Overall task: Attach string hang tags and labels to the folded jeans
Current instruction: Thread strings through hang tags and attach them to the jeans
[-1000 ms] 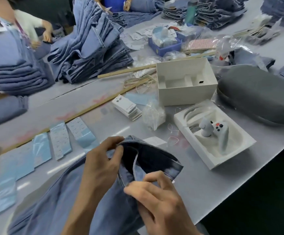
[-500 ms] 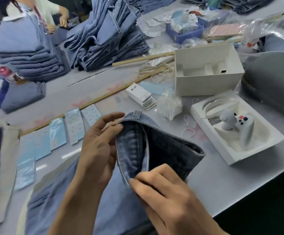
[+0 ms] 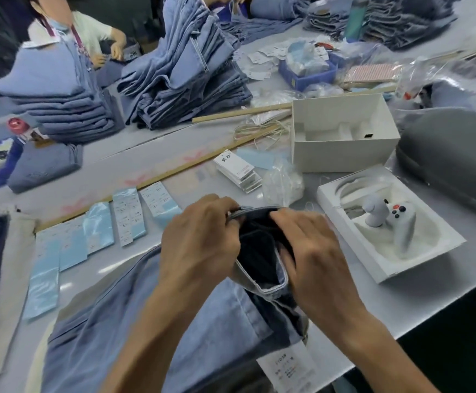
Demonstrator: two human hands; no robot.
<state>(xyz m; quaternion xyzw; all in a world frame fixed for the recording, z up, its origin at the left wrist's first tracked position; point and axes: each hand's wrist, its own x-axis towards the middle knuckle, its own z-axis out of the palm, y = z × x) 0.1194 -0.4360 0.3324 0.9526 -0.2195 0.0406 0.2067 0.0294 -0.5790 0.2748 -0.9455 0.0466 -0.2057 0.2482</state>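
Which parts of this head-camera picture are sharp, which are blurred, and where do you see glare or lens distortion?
Head view: the hands, left and right, and the jeans are fairly sharp; the far stacks and the frame edges smear with motion blur; the labels catch glare; the wide lens bows the table edge.

Landmark: open white cardboard box (image 3: 344, 154) with moulded insert, on the grey table (image 3: 418, 316). Just in front of it, a shallow white tray (image 3: 341, 205) holding a pale grey game controller (image 3: 388, 219) (red buttons visible). Right of the box, a dark grey oval case (image 3: 452, 168). Behind it, a blue plastic bin (image 3: 306, 78). Far behind, a teal bottle (image 3: 356, 19), blurred.
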